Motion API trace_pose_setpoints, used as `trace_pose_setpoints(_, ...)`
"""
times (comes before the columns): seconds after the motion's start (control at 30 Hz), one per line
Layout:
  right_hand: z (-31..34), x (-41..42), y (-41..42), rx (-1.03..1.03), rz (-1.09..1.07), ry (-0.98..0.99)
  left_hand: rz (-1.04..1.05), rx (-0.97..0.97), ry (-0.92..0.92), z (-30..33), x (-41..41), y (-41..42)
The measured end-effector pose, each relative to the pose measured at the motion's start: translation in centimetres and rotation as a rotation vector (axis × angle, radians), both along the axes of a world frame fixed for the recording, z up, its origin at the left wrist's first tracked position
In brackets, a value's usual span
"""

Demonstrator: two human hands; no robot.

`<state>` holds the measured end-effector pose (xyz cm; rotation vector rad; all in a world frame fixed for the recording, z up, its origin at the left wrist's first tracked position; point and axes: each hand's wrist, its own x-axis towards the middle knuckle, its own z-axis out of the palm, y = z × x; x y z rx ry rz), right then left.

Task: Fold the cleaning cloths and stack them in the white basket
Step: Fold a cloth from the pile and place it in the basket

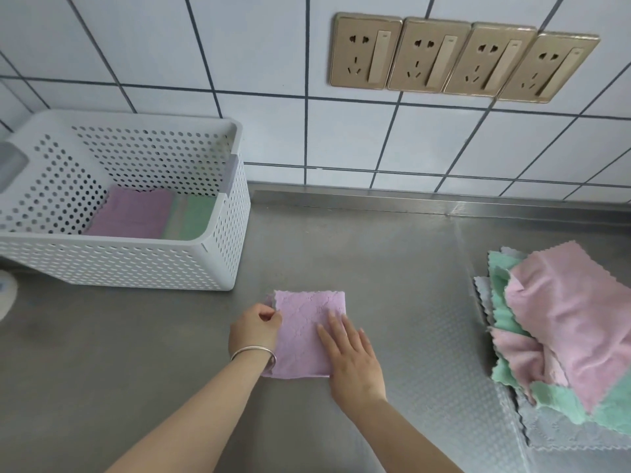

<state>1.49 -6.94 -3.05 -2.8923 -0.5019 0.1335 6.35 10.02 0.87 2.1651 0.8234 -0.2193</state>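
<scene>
Both hands are on the folded purple cloth [309,331] near centre: my left hand [255,327] pinches its left edge, my right hand [351,358] presses flat, fingers spread. Folded cloths [150,216] already lie in the white basket [136,268] far left. I judge much remains, given the unfolded pile [560,336] at right.

1. a lilac folded square cloth [309,331] is marked by a faint embossed diamond pattern.
2. a white plastic basket [143,264] is perforated with rows of round holes.
3. purple and green folded cloths [153,216] are seen inside it.
4. a pile of pink, mint green and grey scallop-edged cloths [560,339] is seen.
5. white wall tiles [266,56] are lined with dark grout.
6. four gold socket plates [461,58] are shown.
</scene>
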Motion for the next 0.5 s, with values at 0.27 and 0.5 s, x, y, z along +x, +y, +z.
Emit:
trace_pose_setpoints(0.27,-0.6,-0.1,0.4,-0.043,0.037,-0.021,-0.015,0.047,0.003,-1.6,0.4,1.2)
trace_pose_setpoints(0.5,-0.7,-0.9,0.4,-0.004,0.089,-0.016,-0.002,0.008,-0.064,-2.4,0.3,1.8)
